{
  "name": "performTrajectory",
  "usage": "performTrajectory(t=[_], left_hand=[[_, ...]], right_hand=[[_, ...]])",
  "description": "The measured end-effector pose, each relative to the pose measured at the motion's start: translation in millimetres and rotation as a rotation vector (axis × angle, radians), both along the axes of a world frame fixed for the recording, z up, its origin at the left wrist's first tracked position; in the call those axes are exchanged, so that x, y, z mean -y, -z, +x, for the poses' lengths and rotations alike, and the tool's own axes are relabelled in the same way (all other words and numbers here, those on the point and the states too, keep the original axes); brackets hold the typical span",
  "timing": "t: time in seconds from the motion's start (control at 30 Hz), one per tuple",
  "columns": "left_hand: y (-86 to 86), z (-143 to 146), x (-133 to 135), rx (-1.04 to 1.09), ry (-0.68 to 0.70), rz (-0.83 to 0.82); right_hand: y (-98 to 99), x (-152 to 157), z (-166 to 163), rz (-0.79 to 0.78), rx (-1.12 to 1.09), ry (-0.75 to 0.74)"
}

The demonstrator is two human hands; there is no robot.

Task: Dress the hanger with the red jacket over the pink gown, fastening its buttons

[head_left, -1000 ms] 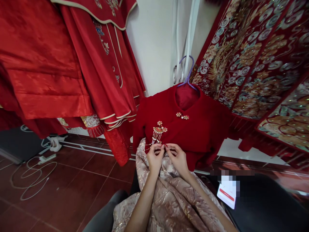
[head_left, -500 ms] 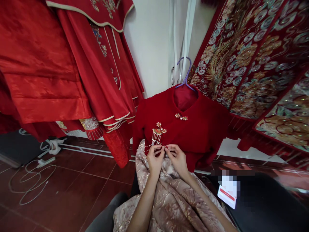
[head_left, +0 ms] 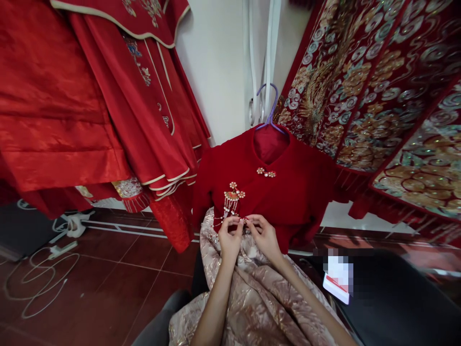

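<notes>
A dark red velvet jacket (head_left: pixel 288 187) hangs in front of me on a purple hanger (head_left: pixel 271 117). At its lower front edge, my left hand (head_left: pixel 230 236) and my right hand (head_left: pixel 264 238) meet, each pinching with thumb and fingertips. Between them shows a small red and gold beaded fastener (head_left: pixel 245 221), mostly covered by the fingers. Just above the left hand sits a fan-shaped beaded brooch (head_left: pixel 232 196) with pearl tassels. A flower-shaped beaded clasp (head_left: pixel 266 172) closes the neckline. Shiny pinkish-beige patterned fabric (head_left: pixel 259 298) lies below my wrists and over my lap.
Red gowns (head_left: pixel 144 105) hang at the left, and an embroidered, sequined garment (head_left: pixel 360 91) at the right. A lit phone (head_left: pixel 336 288) lies on a black surface (head_left: pixel 399 298). White cables (head_left: pixel 46 274) and a power strip (head_left: pixel 64 249) rest on the tiled floor.
The view has shifted slightly, so the hanging garments appear a little further left. Both hands keep pinching at the jacket's front edge, with little visible movement of the fingers.
</notes>
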State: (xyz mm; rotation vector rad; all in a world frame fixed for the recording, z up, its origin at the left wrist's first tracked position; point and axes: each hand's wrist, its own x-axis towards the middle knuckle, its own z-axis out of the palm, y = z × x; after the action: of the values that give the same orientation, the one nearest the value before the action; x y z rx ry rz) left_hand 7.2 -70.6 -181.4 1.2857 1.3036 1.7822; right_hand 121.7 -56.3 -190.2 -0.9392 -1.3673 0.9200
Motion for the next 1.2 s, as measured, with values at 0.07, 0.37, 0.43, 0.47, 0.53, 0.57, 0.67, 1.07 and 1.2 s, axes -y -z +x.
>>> performTrajectory(t=[0.07, 0.37, 0.43, 0.47, 0.53, 0.57, 0.67, 1.07, 1.2], left_hand=[[2.3, -1.4, -1.8, 0.020, 0.023, 0.002], [-2.8, -1.8, 2.8, -0.032, -0.001, -0.014], [-5.6, -0.5, 5.4, -0.029, 0.019, -0.027], [-7.5, 0.2, 5.6, -0.018, 0.029, -0.026], [-13.9, 1.4, 2.7, 0.009, 0.041, -0.014], [-18.7, 1.8, -0.8, 0.025, 0.041, -0.004], [-39.8, 2.4, -17.4, 0.112, 0.050, 0.046], [-75.3, 3.9, -38.4, 0.604, 0.241, -0.008], [-78.5, 3.7, -38.2, 0.532, 0.215, -0.011]], right_hand=[[0.9, -0.6, -0.4, -0.004, 0.005, 0.002], [4.4, 0.0, -2.3, -0.032, -0.028, 0.016], [1.2, 0.5, -1.7, -0.058, -0.066, 0.003], [-1.9, 0.7, -0.3, -0.088, -0.096, -0.015], [-11.1, 1.0, 6.1, -0.197, -0.179, -0.091], [-17.0, 1.2, 11.4, -0.264, -0.222, -0.148], [-36.3, 3.0, 34.9, -0.411, -0.268, -0.353], [-63.3, 9.8, 76.6, -0.361, -0.122, -0.565], [-61.6, 10.4, 73.7, -0.359, -0.118, -0.572]])
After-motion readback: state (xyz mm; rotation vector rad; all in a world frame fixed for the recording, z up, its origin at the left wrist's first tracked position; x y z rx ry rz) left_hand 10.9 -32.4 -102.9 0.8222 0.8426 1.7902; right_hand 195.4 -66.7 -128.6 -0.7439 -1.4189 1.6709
